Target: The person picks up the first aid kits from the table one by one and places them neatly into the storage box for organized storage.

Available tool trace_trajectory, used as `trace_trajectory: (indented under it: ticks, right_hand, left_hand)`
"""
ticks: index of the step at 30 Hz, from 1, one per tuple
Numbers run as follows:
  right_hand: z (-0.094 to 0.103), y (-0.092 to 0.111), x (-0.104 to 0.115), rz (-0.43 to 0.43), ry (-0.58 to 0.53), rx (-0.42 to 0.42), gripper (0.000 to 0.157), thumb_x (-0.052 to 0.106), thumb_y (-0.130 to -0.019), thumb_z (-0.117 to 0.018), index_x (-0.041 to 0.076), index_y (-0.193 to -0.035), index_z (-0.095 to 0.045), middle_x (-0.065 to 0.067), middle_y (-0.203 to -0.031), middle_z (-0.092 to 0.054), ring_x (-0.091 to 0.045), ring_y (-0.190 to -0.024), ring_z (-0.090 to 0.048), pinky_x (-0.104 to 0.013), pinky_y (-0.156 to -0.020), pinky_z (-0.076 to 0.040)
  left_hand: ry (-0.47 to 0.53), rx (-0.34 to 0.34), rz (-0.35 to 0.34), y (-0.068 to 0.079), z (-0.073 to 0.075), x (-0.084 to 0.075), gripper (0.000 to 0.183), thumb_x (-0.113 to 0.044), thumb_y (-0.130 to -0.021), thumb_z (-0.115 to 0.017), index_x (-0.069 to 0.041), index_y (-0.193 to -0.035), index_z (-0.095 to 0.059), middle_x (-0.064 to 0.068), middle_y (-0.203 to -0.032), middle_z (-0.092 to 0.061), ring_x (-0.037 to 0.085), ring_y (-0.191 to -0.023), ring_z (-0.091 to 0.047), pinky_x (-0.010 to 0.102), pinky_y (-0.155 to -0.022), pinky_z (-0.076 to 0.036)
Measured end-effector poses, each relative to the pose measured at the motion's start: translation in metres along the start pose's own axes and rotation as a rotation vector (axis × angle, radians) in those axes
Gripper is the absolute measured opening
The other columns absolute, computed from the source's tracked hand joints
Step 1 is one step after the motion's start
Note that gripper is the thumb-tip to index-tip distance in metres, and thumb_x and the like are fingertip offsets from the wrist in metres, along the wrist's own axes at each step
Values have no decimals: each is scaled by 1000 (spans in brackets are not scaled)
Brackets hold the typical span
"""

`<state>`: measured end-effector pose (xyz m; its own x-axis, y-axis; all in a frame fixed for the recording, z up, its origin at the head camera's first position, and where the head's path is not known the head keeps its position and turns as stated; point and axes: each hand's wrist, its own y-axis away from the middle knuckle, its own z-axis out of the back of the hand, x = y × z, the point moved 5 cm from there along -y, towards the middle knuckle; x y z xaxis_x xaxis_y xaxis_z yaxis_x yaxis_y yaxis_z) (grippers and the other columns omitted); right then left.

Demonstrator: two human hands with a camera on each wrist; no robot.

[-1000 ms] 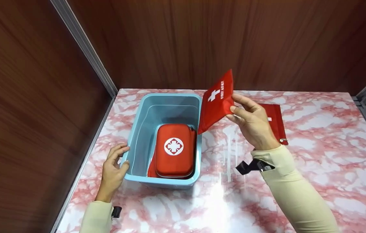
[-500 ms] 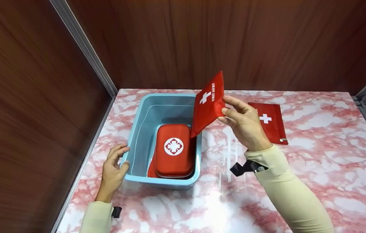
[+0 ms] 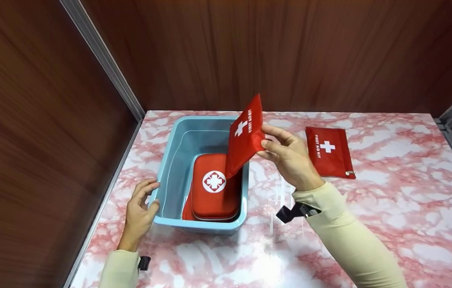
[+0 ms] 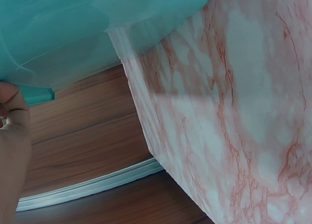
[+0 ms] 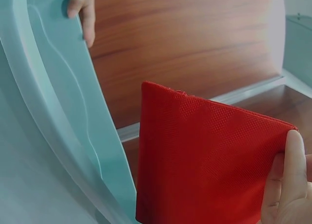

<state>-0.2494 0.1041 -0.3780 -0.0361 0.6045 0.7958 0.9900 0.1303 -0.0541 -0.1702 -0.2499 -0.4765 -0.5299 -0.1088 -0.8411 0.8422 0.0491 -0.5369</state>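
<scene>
My right hand [image 3: 290,160] pinches the edge of a red first aid pouch [image 3: 244,138] with a white cross. The pouch is tilted up over the right rim of a blue plastic bin [image 3: 200,222], and its lower corner overlaps the case below in the head view. In the right wrist view the plain back of the pouch [image 5: 204,160] shows. My left hand [image 3: 138,212] grips the bin's left rim; fingers [image 5: 87,19] hook over it. Inside the bin lies a red first aid case [image 3: 210,204] with a round white emblem, partly covering another red item [image 3: 187,210].
A second red first aid pouch [image 3: 332,160] lies flat on the marbled table [image 3: 402,200], right of the bin. Wood-look panels [image 3: 226,52] stand behind and at the left, with a metal strip [image 3: 110,68] along their corner.
My right hand has carried the pouch left and slightly down, over the bin's right side. The second pouch on the table has come fully into view. My left hand stays put.
</scene>
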Motion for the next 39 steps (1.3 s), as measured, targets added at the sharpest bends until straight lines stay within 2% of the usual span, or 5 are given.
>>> trace_trajectory:
  ticks: [3,9,18,33,39]
  right_hand:
    - [-3,1,-4,-10,2,7,36,-17,-91,-50,3,-110,-73,-13,-109,-62,-25,-86,-66,-29,-68,-58]
    - [-10,2,-15,-38,9,13,34,-17,-90,-51,1,-111,-71,-15,-113,-59,-25,-83,-66,-30,-68,-58]
    - [-18,1,-32,-83,65,38,33,-14,-90,-54,-6,-121,-64,-13,-115,-58,-21,-81,-66,-31,-70,-58]
    - [-28,-2,-56,-144,101,30,40,-14,-91,-55,-14,-131,-54,-14,-121,-55,-19,-80,-65,-29,-69,-58]
    - [-30,-3,-66,-162,103,21,40,-14,-91,-56,-13,-130,-55,-16,-120,-55,-20,-79,-66,-30,-69,-59]
  left_hand:
    - [-5,-1,10,0,-1,0,44,31,-71,-44,26,-114,-54,32,-126,-47,16,-120,-48,21,-96,-39]
    - [-5,-9,31,1,-1,0,45,31,-72,-44,25,-115,-55,30,-126,-48,16,-120,-48,21,-97,-39]
    - [1,5,-21,1,-1,-1,44,32,-71,-45,26,-114,-54,25,-126,-51,17,-120,-48,22,-95,-38]
    - [-9,5,-13,0,-1,-1,45,32,-71,-45,25,-114,-55,27,-127,-50,17,-121,-48,21,-97,-39]
    - [-17,0,-6,1,0,0,45,32,-71,-44,24,-115,-55,25,-127,-51,16,-121,-48,22,-97,-38]
